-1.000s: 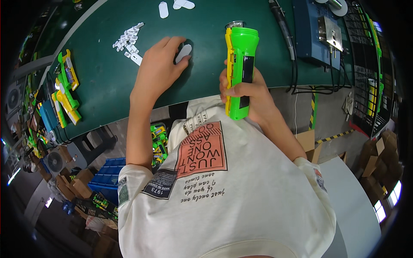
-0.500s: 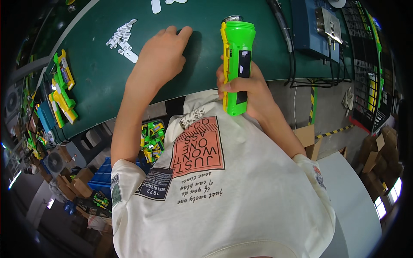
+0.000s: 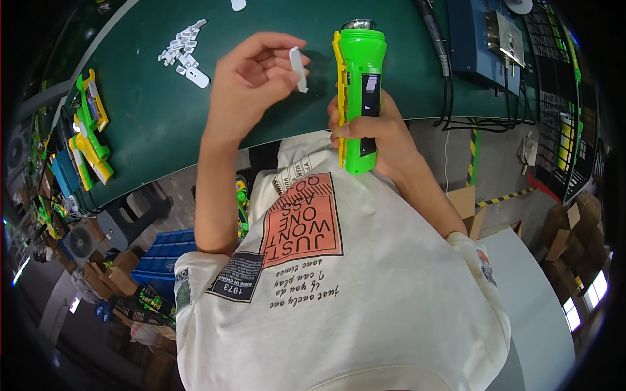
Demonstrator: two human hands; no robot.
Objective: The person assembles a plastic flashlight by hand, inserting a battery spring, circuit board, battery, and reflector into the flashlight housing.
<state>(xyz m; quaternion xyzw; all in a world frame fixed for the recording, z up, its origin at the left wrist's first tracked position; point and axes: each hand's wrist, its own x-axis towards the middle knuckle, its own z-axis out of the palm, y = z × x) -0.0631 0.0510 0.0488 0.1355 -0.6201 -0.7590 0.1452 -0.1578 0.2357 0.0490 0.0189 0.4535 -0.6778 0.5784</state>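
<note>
My right hand [image 3: 375, 127] is closed round the lower body of a green and yellow flashlight [image 3: 366, 58], held upright with its clear lens end toward the far side. A black panel runs along the flashlight's side. Between the thumb and fingers of my left hand [image 3: 257, 78] is a thin white plastic cover [image 3: 298, 68], raised above the green table [image 3: 280, 124], a short way left of the flashlight. A pile of small white plastic pieces [image 3: 182, 45] lies left of that hand, with a white oval cover [image 3: 197, 77] at its near end.
Green and yellow flashlight parts [image 3: 91, 130] lie at the table's left edge. Toward the back right stands a blue machine [image 3: 473, 45] with black cables. Another white cover [image 3: 238, 4] rests at the far edge of view. A blue crate [image 3: 166, 260] is below the table, left.
My left hand has lifted a white cover from the far part of the table and turned palm-up, drawing it nearer the flashlight. The right hand has kept its hold.
</note>
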